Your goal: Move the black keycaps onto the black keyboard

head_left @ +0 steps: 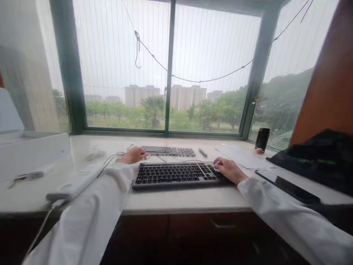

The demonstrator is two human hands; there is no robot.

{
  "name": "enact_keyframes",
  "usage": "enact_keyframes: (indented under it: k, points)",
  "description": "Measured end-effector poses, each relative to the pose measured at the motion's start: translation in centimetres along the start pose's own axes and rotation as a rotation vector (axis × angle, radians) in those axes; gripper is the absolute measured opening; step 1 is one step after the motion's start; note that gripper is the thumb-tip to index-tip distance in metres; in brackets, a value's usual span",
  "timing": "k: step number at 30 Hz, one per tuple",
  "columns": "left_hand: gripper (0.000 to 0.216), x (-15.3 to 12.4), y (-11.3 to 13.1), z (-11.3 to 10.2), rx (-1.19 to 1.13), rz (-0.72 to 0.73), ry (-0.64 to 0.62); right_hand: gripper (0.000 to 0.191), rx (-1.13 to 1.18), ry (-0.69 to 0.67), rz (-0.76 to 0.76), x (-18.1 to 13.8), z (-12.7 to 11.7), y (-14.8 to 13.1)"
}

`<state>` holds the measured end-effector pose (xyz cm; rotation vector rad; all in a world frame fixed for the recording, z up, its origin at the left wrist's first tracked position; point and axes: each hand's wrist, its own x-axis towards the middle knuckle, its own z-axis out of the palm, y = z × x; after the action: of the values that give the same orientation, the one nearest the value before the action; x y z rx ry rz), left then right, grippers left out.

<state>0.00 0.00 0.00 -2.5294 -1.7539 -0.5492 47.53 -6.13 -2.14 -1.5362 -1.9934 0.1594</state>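
Note:
A black keyboard (176, 175) lies across the desk in front of me; its keys look like small dark squares with pale marks, perhaps bare of keycaps. Behind it, loose grey keycaps (171, 151) sit in rows like a keyboard layout. My left hand (132, 155) is beyond the keyboard's far left corner, its fingers drawn together at the left end of those rows; whatever they hold is too small to tell. Over the keyboard's right end, my right hand (228, 170) has its fingers closed around a small white thing (216, 167), possibly a wipe.
A small grey stick-like object (203, 152) lies right of the keycap rows. White papers (242, 156), a phone (286, 186), a black can (262, 139) and a black bag (320, 158) are on the right. Leftward are a white power strip (74, 184), cables and a white box (33, 154).

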Motion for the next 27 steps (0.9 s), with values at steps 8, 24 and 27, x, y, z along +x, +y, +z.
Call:
enact_keyframes:
  k: [8,24,27]
  points:
    - [0.056,-0.1,0.1,0.0,-0.001,-0.011,0.003,0.017,0.015,0.000,0.018,2.8,1.7,-1.9]
    - [0.054,-0.3,0.3,-0.1,-0.016,-0.010,0.009,0.042,0.219,-0.490,-0.109,0.2,-2.2,-3.2]
    - [0.055,-0.3,0.3,-0.2,-0.015,-0.014,0.012,0.043,0.247,-0.622,-0.105,-0.3,-3.1,-3.0]
